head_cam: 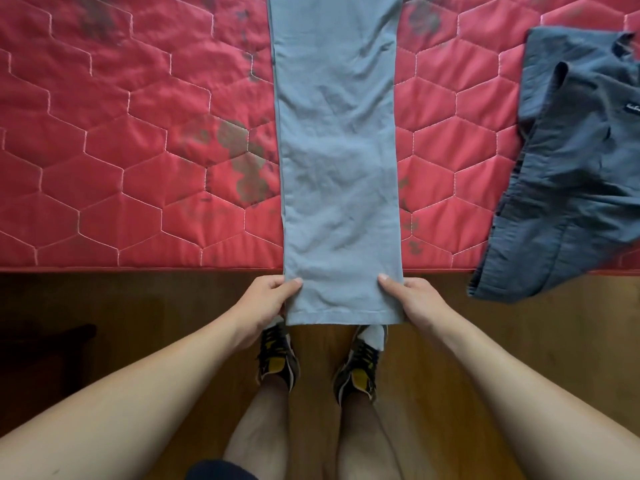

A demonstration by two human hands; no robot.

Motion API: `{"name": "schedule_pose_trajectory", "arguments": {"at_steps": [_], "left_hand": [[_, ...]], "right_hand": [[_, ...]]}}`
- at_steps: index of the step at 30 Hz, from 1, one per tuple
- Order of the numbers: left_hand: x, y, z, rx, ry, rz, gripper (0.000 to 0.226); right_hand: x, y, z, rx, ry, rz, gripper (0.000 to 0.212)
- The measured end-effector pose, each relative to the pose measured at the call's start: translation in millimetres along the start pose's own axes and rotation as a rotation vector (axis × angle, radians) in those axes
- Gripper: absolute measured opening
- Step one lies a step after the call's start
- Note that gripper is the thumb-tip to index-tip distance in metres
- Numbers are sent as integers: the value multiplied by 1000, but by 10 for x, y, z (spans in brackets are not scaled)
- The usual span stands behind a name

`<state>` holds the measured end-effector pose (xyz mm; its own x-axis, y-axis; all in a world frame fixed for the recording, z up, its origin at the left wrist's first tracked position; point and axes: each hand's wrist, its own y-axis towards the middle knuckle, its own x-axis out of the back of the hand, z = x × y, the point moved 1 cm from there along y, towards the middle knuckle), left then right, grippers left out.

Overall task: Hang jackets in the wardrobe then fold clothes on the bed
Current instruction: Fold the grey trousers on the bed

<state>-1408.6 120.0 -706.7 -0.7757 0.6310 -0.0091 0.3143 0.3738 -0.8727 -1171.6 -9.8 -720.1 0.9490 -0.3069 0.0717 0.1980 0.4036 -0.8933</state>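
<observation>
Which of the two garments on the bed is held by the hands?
The light grey trousers in the middle: the left hand and right hand pinch their near corners. The dark grey garment on the right lies untouched.

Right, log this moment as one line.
grey trousers: lengthwise on mattress, end overhanging | left hand: pinches end | right hand: pinches end | dark garment: aside

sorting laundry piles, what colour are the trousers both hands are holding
Light grey-blue, plain, no pattern; the trousers show best in the head view.
</observation>
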Motion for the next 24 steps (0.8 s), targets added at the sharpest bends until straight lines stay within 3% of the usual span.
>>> {"name": "schedule_pose_trajectory", "arguments": {"at_steps": [3, 7, 10, 12, 15, 17, 24], "left_hand": [[-76, -35, 132, -5, -52, -39, 20], [-118, -47, 198, -47, 81, -108, 10], [-69, -13, 243, -51, 159, -177, 27], [-63, 4, 226, -72, 177, -148, 21], [-126, 67, 75, -121, 66, -90, 13], [-152, 144, -44, -134, -11, -148, 14], [-79, 207, 32, -126, -36, -271, 16]], "right_hand": [[-50, -15, -103, 38, -2, -25, 32], [-46, -31, -134, 20, 45, -23, 28], [24, -1, -179, 9, 41, -23, 29], [45, -12, -167, 25, 5, -11, 22], [50, 13, -27, 73, 5, -14, 11], [61, 86, 98, 107, 28, -35, 7], [75, 128, 238, 29, 19, 36, 24]]}}
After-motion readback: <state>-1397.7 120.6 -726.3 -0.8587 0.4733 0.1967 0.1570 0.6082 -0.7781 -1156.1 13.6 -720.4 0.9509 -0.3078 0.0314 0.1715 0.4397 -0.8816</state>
